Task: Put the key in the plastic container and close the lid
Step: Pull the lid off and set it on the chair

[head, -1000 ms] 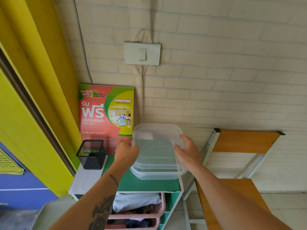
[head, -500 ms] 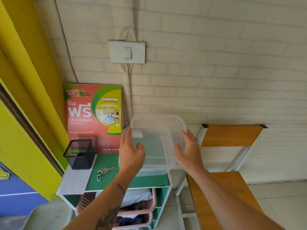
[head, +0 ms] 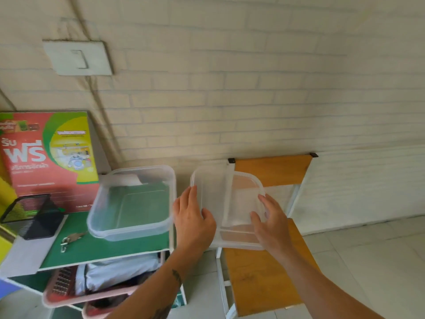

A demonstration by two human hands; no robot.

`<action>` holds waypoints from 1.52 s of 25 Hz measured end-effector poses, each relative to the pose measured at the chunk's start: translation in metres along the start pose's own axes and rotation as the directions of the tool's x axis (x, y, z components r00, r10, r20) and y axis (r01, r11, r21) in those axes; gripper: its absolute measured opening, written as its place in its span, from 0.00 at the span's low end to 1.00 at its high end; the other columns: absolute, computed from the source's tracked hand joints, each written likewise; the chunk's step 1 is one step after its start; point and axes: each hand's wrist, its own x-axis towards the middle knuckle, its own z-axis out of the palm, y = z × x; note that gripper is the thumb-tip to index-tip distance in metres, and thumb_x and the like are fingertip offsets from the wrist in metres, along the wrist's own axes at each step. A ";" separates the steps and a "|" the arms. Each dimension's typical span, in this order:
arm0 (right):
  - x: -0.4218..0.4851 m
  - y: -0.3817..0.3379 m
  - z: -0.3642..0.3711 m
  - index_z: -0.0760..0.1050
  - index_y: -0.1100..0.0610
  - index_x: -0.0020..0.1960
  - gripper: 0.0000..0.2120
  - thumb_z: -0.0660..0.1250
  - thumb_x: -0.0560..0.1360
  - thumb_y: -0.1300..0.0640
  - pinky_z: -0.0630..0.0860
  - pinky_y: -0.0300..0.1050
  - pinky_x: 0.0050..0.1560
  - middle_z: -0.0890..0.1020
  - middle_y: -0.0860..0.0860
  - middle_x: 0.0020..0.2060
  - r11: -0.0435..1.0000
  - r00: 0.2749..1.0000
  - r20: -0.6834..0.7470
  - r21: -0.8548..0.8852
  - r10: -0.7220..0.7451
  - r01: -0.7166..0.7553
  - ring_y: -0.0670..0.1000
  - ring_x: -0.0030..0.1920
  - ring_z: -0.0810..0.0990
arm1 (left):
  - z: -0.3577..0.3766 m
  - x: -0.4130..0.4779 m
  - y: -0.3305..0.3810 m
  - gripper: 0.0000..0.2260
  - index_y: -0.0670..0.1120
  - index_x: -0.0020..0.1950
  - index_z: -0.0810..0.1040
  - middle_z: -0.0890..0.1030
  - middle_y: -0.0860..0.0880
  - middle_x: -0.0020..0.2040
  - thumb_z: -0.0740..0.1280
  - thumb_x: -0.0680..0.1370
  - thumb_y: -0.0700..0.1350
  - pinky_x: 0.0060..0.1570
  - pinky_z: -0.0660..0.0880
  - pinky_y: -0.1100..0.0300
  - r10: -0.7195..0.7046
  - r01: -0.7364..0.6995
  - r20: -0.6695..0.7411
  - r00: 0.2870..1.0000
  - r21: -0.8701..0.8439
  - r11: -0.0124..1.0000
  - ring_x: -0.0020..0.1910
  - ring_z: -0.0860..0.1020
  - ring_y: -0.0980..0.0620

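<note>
Lifting the clear plastic lid (head: 230, 203) away, left hand (head: 192, 221) and right hand (head: 271, 223) both gripping it, has opened the clear plastic container (head: 131, 203) for the metal key (head: 70, 239).

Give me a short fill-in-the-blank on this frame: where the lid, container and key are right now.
1. Both hands, left hand and right hand, hold the clear ____ above the wooden chair.
2. The plastic container sits open on the ____ shelf top.
3. The key lies ____ the container, on the shelf top.
4. The black mesh holder stands to the ____ of the container.

Missing words: lid; green; outside; left
</note>
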 end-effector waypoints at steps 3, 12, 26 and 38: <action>-0.002 0.059 -0.028 0.66 0.56 0.74 0.26 0.64 0.77 0.56 0.62 0.52 0.74 0.65 0.53 0.75 0.997 0.998 0.031 -0.062 0.055 -0.052 0.52 0.75 0.61 | 0.061 -0.024 0.022 0.29 0.46 0.77 0.58 0.62 0.48 0.76 0.60 0.76 0.41 0.73 0.59 0.47 -0.044 0.033 0.074 0.996 0.148 0.988 0.72 0.58 0.45; -0.009 0.211 -0.017 0.60 0.55 0.77 0.30 0.58 0.76 0.49 0.70 0.53 0.68 0.62 0.56 0.77 0.959 0.966 0.152 -0.226 0.210 -0.173 0.56 0.75 0.63 | 0.212 -0.051 -0.004 0.32 0.44 0.78 0.51 0.58 0.45 0.77 0.58 0.75 0.40 0.73 0.63 0.46 -0.312 0.169 0.328 0.892 0.398 0.902 0.72 0.60 0.42; 0.036 0.385 0.095 0.49 0.53 0.79 0.33 0.60 0.79 0.49 0.74 0.55 0.66 0.52 0.57 0.79 0.858 0.915 0.301 -0.507 0.268 -0.084 0.60 0.76 0.60 | 0.377 -0.030 -0.159 0.28 0.45 0.75 0.56 0.62 0.45 0.74 0.61 0.77 0.42 0.65 0.73 0.47 -0.353 0.110 0.469 0.809 0.469 0.876 0.67 0.65 0.43; 0.050 0.342 0.076 0.49 0.55 0.79 0.32 0.59 0.80 0.51 0.61 0.48 0.73 0.46 0.54 0.80 0.847 0.886 0.416 -0.529 0.207 0.051 0.55 0.79 0.49 | 0.344 -0.005 -0.135 0.21 0.46 0.68 0.69 0.71 0.50 0.65 0.61 0.74 0.37 0.64 0.73 0.51 -0.351 0.138 0.510 0.785 0.408 0.902 0.67 0.70 0.45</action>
